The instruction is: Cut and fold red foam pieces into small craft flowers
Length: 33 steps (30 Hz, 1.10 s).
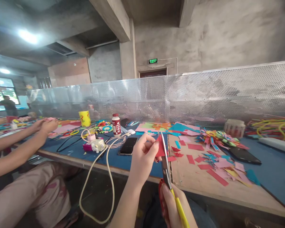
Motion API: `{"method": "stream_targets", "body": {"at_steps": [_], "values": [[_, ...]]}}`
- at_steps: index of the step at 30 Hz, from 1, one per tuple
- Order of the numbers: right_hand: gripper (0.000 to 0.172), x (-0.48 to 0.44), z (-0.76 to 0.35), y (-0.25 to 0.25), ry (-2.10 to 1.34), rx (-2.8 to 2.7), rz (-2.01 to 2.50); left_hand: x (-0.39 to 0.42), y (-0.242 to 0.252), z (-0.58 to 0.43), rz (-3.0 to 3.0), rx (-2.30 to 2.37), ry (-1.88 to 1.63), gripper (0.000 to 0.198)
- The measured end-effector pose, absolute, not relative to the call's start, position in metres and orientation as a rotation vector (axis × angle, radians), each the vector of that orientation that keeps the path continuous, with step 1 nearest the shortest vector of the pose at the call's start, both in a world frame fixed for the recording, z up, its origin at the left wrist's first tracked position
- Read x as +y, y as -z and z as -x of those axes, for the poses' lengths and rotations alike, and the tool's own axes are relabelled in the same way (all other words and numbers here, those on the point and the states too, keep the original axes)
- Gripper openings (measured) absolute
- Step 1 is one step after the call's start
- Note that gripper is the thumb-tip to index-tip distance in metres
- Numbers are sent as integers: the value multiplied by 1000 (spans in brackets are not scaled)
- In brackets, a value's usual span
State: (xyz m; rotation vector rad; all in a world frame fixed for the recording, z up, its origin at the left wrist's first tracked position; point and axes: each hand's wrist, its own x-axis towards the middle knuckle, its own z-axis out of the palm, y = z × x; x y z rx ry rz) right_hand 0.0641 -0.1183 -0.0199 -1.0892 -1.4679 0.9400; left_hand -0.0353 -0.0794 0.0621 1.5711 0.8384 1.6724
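Observation:
My left hand [145, 155] pinches a small piece of red paper [160, 147] between thumb and fingers, above the table's front edge. In my right hand [177, 205] is a pair of scissors [165, 161] with one yellow and one red handle. The scissors point up and away from me, their blades parted a little beside the red paper; whether they touch it I cannot tell. On the bare board just right of the blades lie red paper scraps [190, 159], with a heap of pink and yellow strips [230, 171] farther right.
A black phone [128, 146], a power strip with plugs [97, 145] and its looping cable lie left of my hands. Behind stand a red-capped Costa bottle [116, 124] and a yellow container [85, 118]. Another person's hands [48, 125] work at far left. A perforated metal screen [192, 95] borders the table.

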Motion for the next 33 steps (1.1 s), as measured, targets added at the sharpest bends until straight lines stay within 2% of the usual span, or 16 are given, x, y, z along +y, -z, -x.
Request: {"method": "stream_targets", "body": {"at_steps": [11,18,21,26,28,31,33], "values": [[48,-115,-59,30,-1022,-1420,1202,-77,-61,32,-1550,867,-1663,19],[46,-110,-82,8,-1215,-1102,1269,-71,-57,34,-1526,904,-1673,20],[42,-88,-130,-9,-987,-1178,1425,-64,-54,36,-1531,912,-1659,20],[28,-49,-212,-21,-270,-1304,1830,-44,-43,35,-1569,874,-1632,22],[27,-47,-222,-16,-251,-1319,1844,-37,-37,33,-1573,884,-1637,23],[33,-56,-212,-1,-333,-1271,1497,-31,-31,27,-1583,885,-1621,23],[37,-66,-196,7,-348,-1267,1437,-33,-32,23,-1595,860,-1604,21]]}}
